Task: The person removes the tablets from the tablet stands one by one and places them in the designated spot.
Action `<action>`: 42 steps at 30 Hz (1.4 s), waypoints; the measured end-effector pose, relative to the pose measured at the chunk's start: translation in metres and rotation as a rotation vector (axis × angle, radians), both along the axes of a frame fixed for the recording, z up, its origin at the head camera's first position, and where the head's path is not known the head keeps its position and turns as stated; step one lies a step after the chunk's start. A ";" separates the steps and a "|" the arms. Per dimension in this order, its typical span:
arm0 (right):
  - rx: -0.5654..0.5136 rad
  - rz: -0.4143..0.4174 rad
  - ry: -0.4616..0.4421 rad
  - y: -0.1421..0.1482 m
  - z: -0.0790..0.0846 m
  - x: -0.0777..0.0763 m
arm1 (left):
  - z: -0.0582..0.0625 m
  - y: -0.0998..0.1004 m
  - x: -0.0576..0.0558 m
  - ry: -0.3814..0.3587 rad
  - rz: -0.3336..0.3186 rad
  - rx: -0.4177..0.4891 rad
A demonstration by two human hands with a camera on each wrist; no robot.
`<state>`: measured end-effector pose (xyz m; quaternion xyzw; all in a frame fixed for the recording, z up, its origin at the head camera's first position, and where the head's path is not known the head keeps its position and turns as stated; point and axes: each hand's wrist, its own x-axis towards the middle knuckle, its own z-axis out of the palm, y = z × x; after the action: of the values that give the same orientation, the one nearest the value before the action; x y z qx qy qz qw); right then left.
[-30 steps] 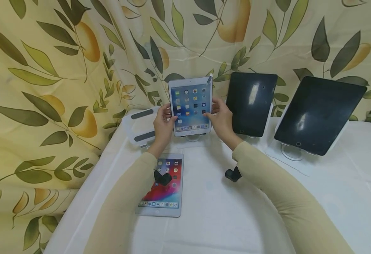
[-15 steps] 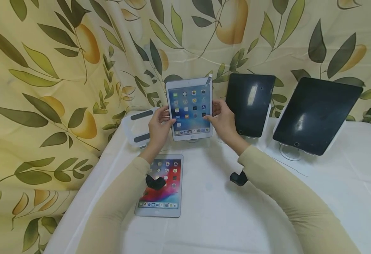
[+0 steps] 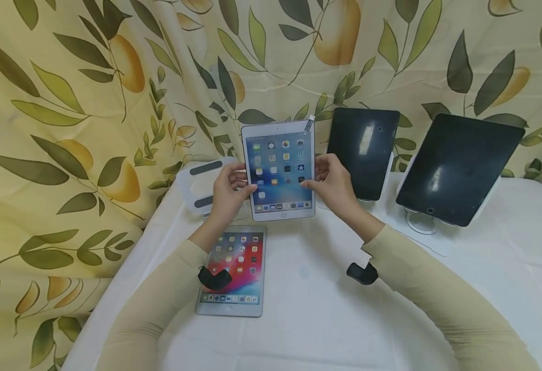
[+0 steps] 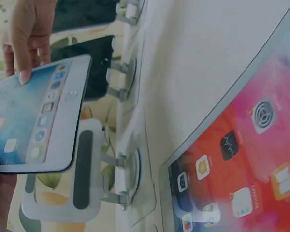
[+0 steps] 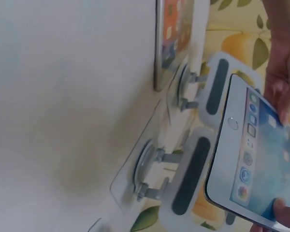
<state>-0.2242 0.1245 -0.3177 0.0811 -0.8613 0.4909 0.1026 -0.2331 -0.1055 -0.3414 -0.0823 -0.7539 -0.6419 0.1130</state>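
Both hands hold a white-bordered tablet point(image 3: 280, 170) with its screen lit, tilted upright above the table in the head view. The left hand point(image 3: 226, 193) grips its left edge, thumb on the front and fingers behind. On the right edge the right hand point(image 3: 338, 180) pinches in the same way, thumb over the screen. A small printed tab point(image 3: 310, 123) sticks out at the top right corner. Behind the tablet, a white stand point(image 5: 188, 179) with dark pads shows in the right wrist view, apart from it. A second lit tablet point(image 3: 248, 257) lies flat below the left wrist.
Another white stand point(image 3: 187, 193) with dark pads stands at the left, partly behind the left hand. To the right, two dark-screened tablets lean on stands, a smaller one point(image 3: 363, 149) and a larger one point(image 3: 461, 165). A leaf-patterned curtain point(image 3: 271, 46) hangs behind the white-covered table point(image 3: 308, 319).
Both hands have drawn the tablet down and toward the person, away from the stand behind it. It looks slightly larger now. The tablet lying on the table stays put.
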 end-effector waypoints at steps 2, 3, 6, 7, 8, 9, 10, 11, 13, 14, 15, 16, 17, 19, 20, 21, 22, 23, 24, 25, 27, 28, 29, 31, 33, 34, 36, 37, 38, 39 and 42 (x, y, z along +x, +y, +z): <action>-0.004 0.015 -0.023 0.002 0.002 0.006 | 0.001 -0.001 0.005 -0.038 -0.026 0.004; -0.009 0.019 -0.037 0.003 0.002 0.009 | 0.002 -0.001 0.008 -0.056 -0.038 0.007; -0.050 0.021 -0.100 0.005 0.004 0.018 | 0.003 -0.003 0.016 -0.098 -0.075 0.014; -0.077 0.018 -0.131 0.005 0.005 0.021 | 0.004 -0.003 0.019 -0.107 -0.089 0.021; -0.103 0.012 -0.164 0.006 0.005 0.024 | 0.004 -0.003 0.021 -0.117 -0.102 0.028; -0.130 0.006 -0.197 0.006 0.006 0.027 | 0.004 -0.003 0.023 -0.127 -0.116 0.035; -0.154 -0.001 -0.227 0.007 0.006 0.030 | 0.005 -0.004 0.025 -0.140 -0.129 0.044; -0.174 -0.008 -0.253 0.007 0.007 0.033 | 0.005 -0.004 0.027 -0.155 -0.141 0.050; -0.197 -0.019 -0.296 0.009 0.008 0.038 | 0.005 -0.004 0.031 -0.187 -0.159 0.051; -0.196 -0.021 -0.310 0.009 0.008 0.040 | 0.005 -0.004 0.032 -0.204 -0.164 0.043; -0.192 -0.020 -0.321 0.010 0.008 0.042 | 0.004 -0.005 0.034 -0.219 -0.170 0.040; -0.186 -0.018 -0.330 0.011 0.009 0.045 | 0.005 -0.004 0.035 -0.230 -0.175 0.033; -0.180 -0.013 -0.336 0.012 0.008 0.046 | 0.004 -0.004 0.037 -0.237 -0.181 0.023; -0.176 0.006 -0.349 0.015 0.007 0.049 | 0.004 -0.004 0.040 -0.250 -0.198 0.018; -0.173 0.017 -0.355 0.016 0.006 0.051 | 0.003 -0.004 0.041 -0.248 -0.212 0.019; -0.172 0.028 -0.358 0.018 0.004 0.052 | 0.003 -0.004 0.043 -0.251 -0.222 0.021; -0.167 0.037 -0.360 0.020 0.002 0.053 | 0.002 -0.003 0.044 -0.251 -0.230 0.020; -0.160 0.043 -0.359 0.021 0.001 0.055 | 0.001 -0.003 0.046 -0.253 -0.239 0.022; -0.150 0.046 -0.358 0.023 -0.001 0.056 | 0.000 -0.002 0.047 -0.252 -0.247 0.021; -0.141 0.048 -0.357 0.025 -0.002 0.057 | -0.001 -0.001 0.048 -0.251 -0.253 0.025; -0.118 0.043 -0.353 0.028 -0.005 0.060 | -0.004 0.002 0.050 -0.253 -0.253 0.015; -0.105 0.037 -0.352 0.029 -0.005 0.062 | -0.005 0.003 0.051 -0.247 -0.255 0.008; -0.098 0.035 -0.354 0.030 -0.006 0.064 | -0.006 0.004 0.053 -0.247 -0.259 0.003; -0.094 0.034 -0.369 0.032 -0.009 0.066 | -0.008 0.007 0.056 -0.250 -0.267 0.001; -0.088 0.027 -0.400 0.035 -0.011 0.070 | -0.012 0.009 0.059 -0.246 -0.279 -0.016; -0.088 0.022 -0.421 0.036 -0.012 0.072 | -0.014 0.010 0.060 -0.248 -0.286 -0.019; -0.087 0.010 -0.467 0.039 -0.015 0.076 | -0.019 0.012 0.064 -0.260 -0.303 -0.019; -0.085 0.003 -0.489 0.040 -0.017 0.078 | -0.022 0.013 0.065 -0.263 -0.307 -0.028; -0.084 -0.003 -0.510 0.040 -0.020 0.080 | -0.025 0.014 0.067 -0.266 -0.313 -0.034; -0.082 -0.006 -0.529 0.041 -0.023 0.081 | -0.028 0.015 0.069 -0.278 -0.315 -0.040; -0.074 0.000 -0.575 0.042 -0.033 0.087 | -0.038 0.016 0.075 -0.317 -0.330 -0.060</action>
<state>-0.1375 0.1668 -0.3509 -0.0654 -0.8365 0.5249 -0.1430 -0.1585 -0.0894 -0.3793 -0.1057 -0.7573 -0.6339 -0.1159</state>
